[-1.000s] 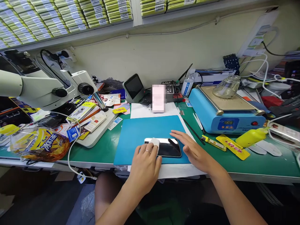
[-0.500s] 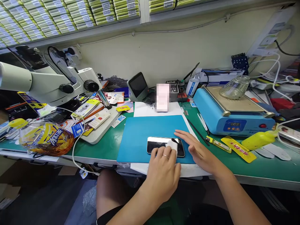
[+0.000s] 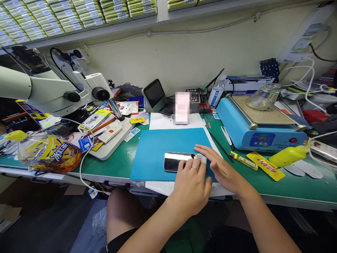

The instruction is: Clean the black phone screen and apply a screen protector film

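A smartphone (image 3: 171, 163) with a dark, glossy screen lies face up and lengthwise on a blue mat (image 3: 155, 142). My left hand (image 3: 192, 186), a ring on one finger, is closed around a small white wipe (image 3: 202, 159) and presses it on the phone's right part, which the fingers largely hide. Close by on the right, my right hand (image 3: 222, 168) has its fingers stretched out and slightly apart, by the phone's right end. Nothing shows in it; whether it touches the phone I cannot tell.
A white microscope (image 3: 50, 93) and a bottle of tea (image 3: 52, 154) stand at left. At right are a blue heating plate machine (image 3: 237, 123) with a glass jar (image 3: 263, 98), a yellow bottle (image 3: 288, 156) and a yellow packet (image 3: 265, 167). White paper lies under the mat.
My left hand has slid the wipe rightward along the screen to the phone's right end, uncovering more of its left part. My right hand stays nearly in place, fingers still stretched.
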A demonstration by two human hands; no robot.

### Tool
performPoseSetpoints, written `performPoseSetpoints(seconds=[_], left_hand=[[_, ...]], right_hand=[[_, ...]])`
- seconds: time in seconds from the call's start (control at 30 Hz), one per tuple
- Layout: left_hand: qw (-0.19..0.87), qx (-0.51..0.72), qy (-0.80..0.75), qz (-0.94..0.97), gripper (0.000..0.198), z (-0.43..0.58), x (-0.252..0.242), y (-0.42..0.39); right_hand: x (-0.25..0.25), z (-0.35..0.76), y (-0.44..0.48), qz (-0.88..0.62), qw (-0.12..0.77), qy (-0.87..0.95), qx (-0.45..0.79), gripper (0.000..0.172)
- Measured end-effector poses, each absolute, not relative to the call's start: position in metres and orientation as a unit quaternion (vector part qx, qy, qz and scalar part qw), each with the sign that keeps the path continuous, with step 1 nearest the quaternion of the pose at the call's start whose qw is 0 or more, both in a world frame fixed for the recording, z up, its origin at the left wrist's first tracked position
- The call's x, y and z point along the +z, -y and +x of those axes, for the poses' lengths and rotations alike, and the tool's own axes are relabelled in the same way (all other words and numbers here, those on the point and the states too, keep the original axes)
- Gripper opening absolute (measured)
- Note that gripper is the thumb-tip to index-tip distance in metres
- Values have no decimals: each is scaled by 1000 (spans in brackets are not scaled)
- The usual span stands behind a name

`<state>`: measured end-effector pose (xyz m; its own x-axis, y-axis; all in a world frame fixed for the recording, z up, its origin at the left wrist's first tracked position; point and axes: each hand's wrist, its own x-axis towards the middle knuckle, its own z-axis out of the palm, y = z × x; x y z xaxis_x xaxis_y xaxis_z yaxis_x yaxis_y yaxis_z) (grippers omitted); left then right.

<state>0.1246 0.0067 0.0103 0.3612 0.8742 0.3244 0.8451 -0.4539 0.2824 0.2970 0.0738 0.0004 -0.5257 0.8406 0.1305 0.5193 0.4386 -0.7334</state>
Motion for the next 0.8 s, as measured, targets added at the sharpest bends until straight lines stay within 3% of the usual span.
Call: performPoseSetpoints(seconds=[0.1, 0.53, 0.8], left_hand=[[44, 221, -511, 829, 34, 133, 10, -3], [4, 187, -598, 780, 31, 58, 0, 20], [-39, 201, -562, 802, 36, 110, 2, 3]], right_hand=[[1, 298, -73, -422, 248, 810, 323, 88], [1, 299, -70, -424, 232, 812, 328, 85], [-2, 299, -75, -410, 252, 816, 321, 90]])
